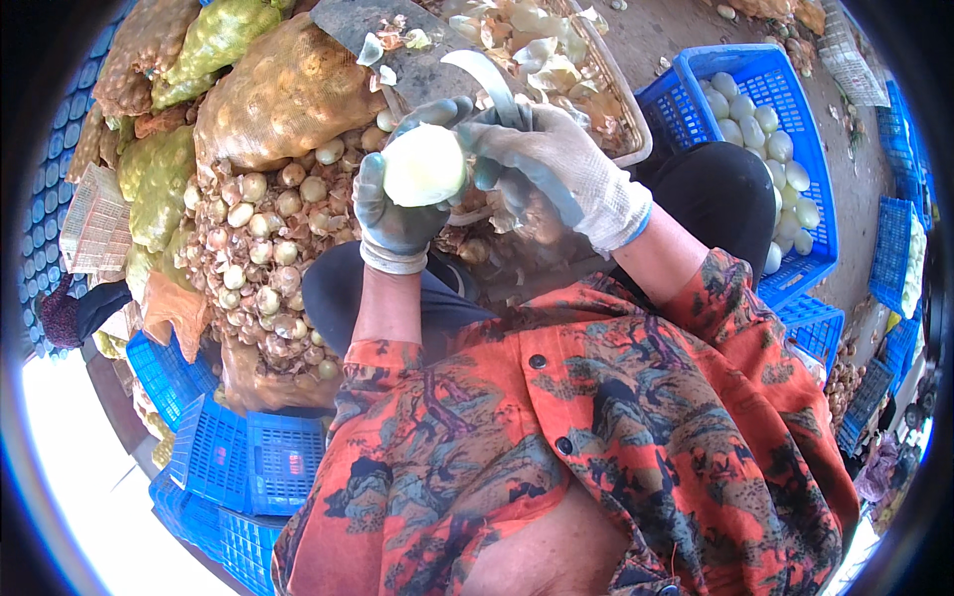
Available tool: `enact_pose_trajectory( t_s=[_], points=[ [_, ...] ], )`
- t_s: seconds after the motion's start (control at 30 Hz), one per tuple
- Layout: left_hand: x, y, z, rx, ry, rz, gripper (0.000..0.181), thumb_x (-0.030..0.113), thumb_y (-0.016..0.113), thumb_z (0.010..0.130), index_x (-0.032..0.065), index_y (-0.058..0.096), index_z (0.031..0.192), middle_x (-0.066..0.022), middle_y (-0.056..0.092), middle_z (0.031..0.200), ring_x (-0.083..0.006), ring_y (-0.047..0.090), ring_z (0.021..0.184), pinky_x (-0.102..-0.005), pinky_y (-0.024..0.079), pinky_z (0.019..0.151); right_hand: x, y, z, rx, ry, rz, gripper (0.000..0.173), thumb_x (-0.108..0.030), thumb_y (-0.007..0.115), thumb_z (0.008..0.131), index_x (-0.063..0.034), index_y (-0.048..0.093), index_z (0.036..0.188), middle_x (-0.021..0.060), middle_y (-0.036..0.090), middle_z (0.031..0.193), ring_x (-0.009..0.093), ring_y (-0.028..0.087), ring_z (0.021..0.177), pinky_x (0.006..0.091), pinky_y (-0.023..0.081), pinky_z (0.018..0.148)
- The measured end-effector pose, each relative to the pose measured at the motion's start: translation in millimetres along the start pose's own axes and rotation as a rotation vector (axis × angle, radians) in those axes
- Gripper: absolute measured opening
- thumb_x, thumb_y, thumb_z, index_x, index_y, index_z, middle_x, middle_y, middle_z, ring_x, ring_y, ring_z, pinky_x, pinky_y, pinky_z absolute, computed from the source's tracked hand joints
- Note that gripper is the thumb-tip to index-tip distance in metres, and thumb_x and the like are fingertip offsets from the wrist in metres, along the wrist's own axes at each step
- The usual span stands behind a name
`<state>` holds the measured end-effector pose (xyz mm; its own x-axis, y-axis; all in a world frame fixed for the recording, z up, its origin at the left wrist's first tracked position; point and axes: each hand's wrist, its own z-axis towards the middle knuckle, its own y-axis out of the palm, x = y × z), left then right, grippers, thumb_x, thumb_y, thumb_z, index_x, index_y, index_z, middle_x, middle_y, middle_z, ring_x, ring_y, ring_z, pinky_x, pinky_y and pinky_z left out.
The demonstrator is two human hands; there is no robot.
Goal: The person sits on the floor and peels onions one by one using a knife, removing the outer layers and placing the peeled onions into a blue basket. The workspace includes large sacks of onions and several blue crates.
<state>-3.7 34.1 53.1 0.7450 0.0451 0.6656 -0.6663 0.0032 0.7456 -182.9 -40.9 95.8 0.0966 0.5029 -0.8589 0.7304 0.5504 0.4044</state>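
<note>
My left hand [402, 208], in a grey-coated work glove, holds a peeled pale onion [425, 165] from below and behind. Close on its right, my right hand [551, 160], gloved alike, grips a knife with a curved blade [488, 78]; the blade points up and to the left, above the onion. The knife's handle is hidden in the glove. Fingertips of the right glove are beside the onion's right edge; whether they touch it I cannot tell. Beyond the hands lies a dark board [425, 71] with scraps of onion skin [370, 49] on it.
Unpeeled onions [261, 253] are heaped at the left, below a full mesh sack [287, 89]. A tray [639, 141] of onion skins stands beyond my right hand. To the right, a blue plastic crate [823, 186] holds peeled onions [753, 134]. More blue crates [283, 462] stand lower left.
</note>
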Motion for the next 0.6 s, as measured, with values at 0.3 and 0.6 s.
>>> enact_pose_trajectory(
  t_s=[0.3,0.6],
  points=[
    [2.4,-8.0,-3.8,-0.083,-0.166,-0.453,0.082,0.038,0.068,0.090,-0.0111,0.028,0.143,-0.0302,0.044,0.138,-0.0358,0.054,0.125,-0.0473,0.060,0.088,-51.9,1.6,-11.9,-0.030,-0.216,0.052,0.019,-0.015,0.065,0.089,0.0011,0.068,0.100,0.0057,0.068,0.074,0.007,0.056,0.050,0.0203,0.044,0.045],
    [4.6,-0.5,0.4,-0.040,-0.061,0.056,0.096,0.062,0.064,0.080,-0.0068,0.038,0.141,-0.0212,0.048,0.138,-0.0233,0.062,0.110,-0.0309,0.058,0.081,-19.5,-5.5,-6.3,0.039,0.037,-0.196,0.026,-0.023,0.066,0.091,0.0034,0.065,0.094,0.0080,0.066,0.068,0.009,0.057,0.046,0.0229,0.043,0.039]
  ],
)
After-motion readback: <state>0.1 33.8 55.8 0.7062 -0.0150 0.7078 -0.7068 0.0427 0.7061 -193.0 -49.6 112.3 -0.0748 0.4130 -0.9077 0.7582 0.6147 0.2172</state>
